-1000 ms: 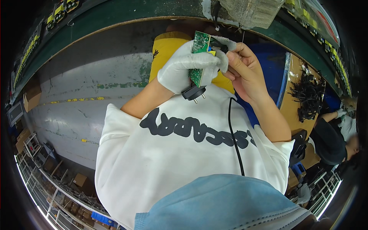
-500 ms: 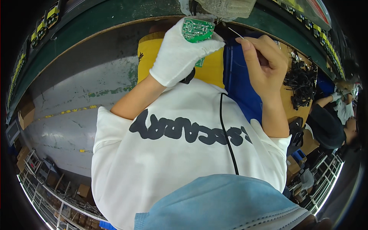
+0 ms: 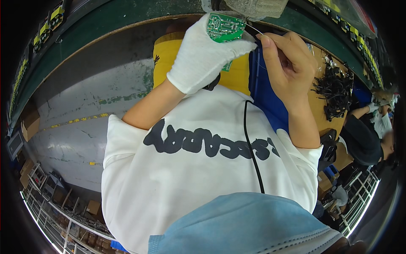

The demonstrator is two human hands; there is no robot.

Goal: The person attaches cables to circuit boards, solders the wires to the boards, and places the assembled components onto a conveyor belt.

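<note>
My left hand (image 3: 202, 60), in a white glove, is closed around a green circuit board (image 3: 226, 28), solder side showing, near the bench's front edge. Another bit of green board (image 3: 227, 66) peeks out below the glove. Bare, my right hand (image 3: 291, 63) pinches a thin silvery wire (image 3: 255, 29) between thumb and forefinger; it looks like solder wire. The wire's tip points at the board's upper right corner, and I cannot tell whether it touches. Just beyond the board sits a cloudy, translucent plastic piece (image 3: 258, 7) on the bench.
The dark green bench (image 3: 139, 16) runs across the top, with rows of yellow-and-black parts (image 3: 44, 31) along its far sides. A yellow backrest or bin (image 3: 163, 53) and a blue bin (image 3: 270, 99) lie below the hands. Black cables (image 3: 334, 93) are heaped at right, near another person (image 3: 363, 137).
Both hands have shifted slightly up and to the right with the board. The wire's tip has come closer to the board's right corner.
</note>
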